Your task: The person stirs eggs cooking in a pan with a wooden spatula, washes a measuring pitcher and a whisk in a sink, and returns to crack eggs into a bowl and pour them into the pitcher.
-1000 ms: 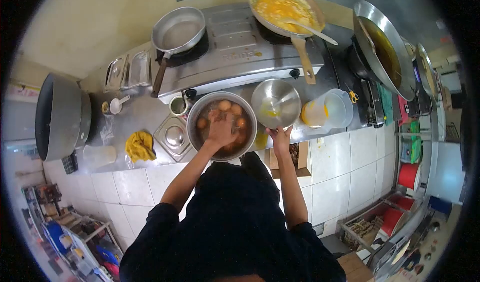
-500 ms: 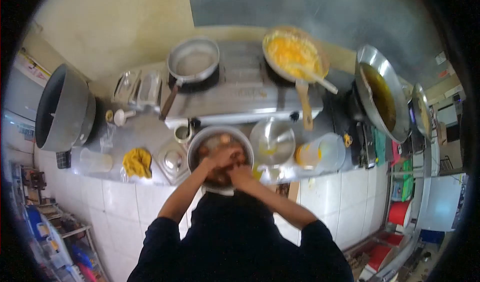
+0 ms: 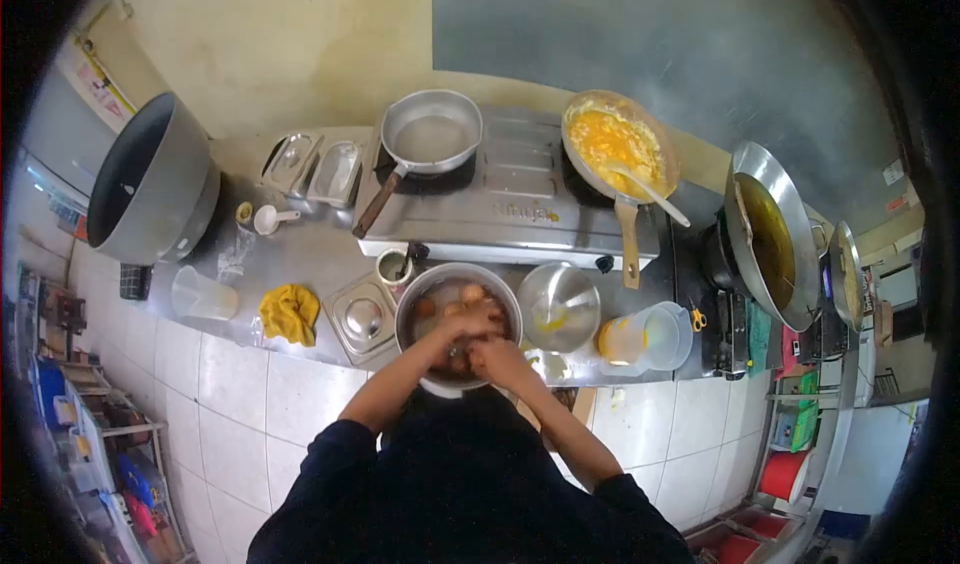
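Note:
A round metal pot (image 3: pixel 408 352) holds water and several brown eggs (image 3: pixel 472 293). Both hands are inside it, close together near its right side. My left hand (image 3: pixel 472 322) reaches over the eggs, its fingers bent down and partly hidden. Beside it, my right hand (image 3: pixel 492 357) has its fingers curled; whatever is between them is too small and blurred to name. Just right of the pot stands a steel bowl (image 3: pixel 560 307) with a little yellow liquid at its bottom.
Behind is a two-burner stove (image 3: pixel 520 214) with an empty pan (image 3: pixel 432 136) and a pan of yellow egg (image 3: pixel 612 146). A plastic jug (image 3: pixel 665 336), a large oil wok (image 3: pixel 765 244), a yellow cloth (image 3: pixel 289 314), a lidded metal tray (image 3: pixel 360 322) and a grey pot (image 3: pixel 150 184) stand around.
My right hand has left the steel bowl's rim and moved left into the pot beside my left hand. The camera view has tilted up, showing more wall.

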### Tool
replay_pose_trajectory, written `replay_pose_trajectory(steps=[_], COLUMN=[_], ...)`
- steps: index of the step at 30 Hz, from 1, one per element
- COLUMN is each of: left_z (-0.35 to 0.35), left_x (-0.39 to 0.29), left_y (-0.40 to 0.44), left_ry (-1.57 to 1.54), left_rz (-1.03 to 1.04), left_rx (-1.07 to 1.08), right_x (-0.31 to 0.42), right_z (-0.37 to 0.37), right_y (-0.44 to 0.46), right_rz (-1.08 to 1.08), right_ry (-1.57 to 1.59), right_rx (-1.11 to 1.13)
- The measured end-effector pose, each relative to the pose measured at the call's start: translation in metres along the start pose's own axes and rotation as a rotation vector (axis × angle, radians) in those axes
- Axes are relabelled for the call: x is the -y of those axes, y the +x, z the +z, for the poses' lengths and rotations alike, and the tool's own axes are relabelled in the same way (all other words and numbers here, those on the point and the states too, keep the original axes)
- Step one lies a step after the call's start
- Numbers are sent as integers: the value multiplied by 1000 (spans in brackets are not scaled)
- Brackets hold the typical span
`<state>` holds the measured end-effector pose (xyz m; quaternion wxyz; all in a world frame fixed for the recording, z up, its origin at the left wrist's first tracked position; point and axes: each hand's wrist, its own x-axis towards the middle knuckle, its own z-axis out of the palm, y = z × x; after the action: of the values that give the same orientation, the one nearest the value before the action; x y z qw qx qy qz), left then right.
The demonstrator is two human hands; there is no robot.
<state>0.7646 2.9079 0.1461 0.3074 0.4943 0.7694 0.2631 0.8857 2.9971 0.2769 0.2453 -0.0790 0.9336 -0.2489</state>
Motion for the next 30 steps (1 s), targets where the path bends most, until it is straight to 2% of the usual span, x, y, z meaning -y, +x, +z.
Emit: replay_pose_trajectory(steps=[1, 3, 4, 6, 7, 9, 10, 12, 13, 15, 16, 18, 19, 21, 25, 27, 29, 30], left_z=[-1, -2, -7, -22, -30, -44, -43, -42, -44, -49, -54, -61, -63, -69, -67, -74, -79, -81], left_x=[0, -4, -8, -20, -29, -45, -45, -46, -52, -70, -78, -92, -95, -98, -108, -110, -109, -110], left_y=[-5, -21, -30, -53, -65, -85, -93, -107, -109, -105, -103, -97, -94, -89, -74, -69, -57, -49], left_ry=[-16, -692, -710, -1309, -1318, -1470, -1473, -1488, -1488, -1635, -1636, -1573, -1577, -1533, -1490, -1285, -1279, -1273], left_rz=[-7, -67, -80, -407, -423, -390, -398, -327, -331, -296, -295, -244, -241, -218, -165, -206, -207, -215], left_rx=[7, -170, -164, -310, -307, -515, -517, -540, -544, -684, -683, -676, -668, -664, -643, -604, -548, -504], right_x=[-1, -2, -2, -4, -9, 7, 14, 24, 28, 32, 35, 37, 34, 30, 18, 1, -33, -48], right_z=[-3, -6, -7, 0, 5, 2, -3, -13, -15, -18, -20, -21, -21, -24, -36, -32, -41, -47], right_y=[-9, -25, -25, -19, -14, -9, -8, -4, -3, -1, 3, 7, 4, 2, -8, -3, -9, -15], right_rz=[3, -100, -72, -56, -130, -73, -70, -242, -244, -343, -343, -273, -266, -275, -234, -259, -256, -234], right_ry=[7, 359, 557, 995, 1085, 1120, 1124, 544, 547, 308, 306, 331, 327, 385, 346, 1181, 1145, 1370], right_rx=[17, -390, -399, -390, -396, -598, -592, -945, -941, -1054, -1054, -917, -919, -1064, -965, -882, -889, -745])
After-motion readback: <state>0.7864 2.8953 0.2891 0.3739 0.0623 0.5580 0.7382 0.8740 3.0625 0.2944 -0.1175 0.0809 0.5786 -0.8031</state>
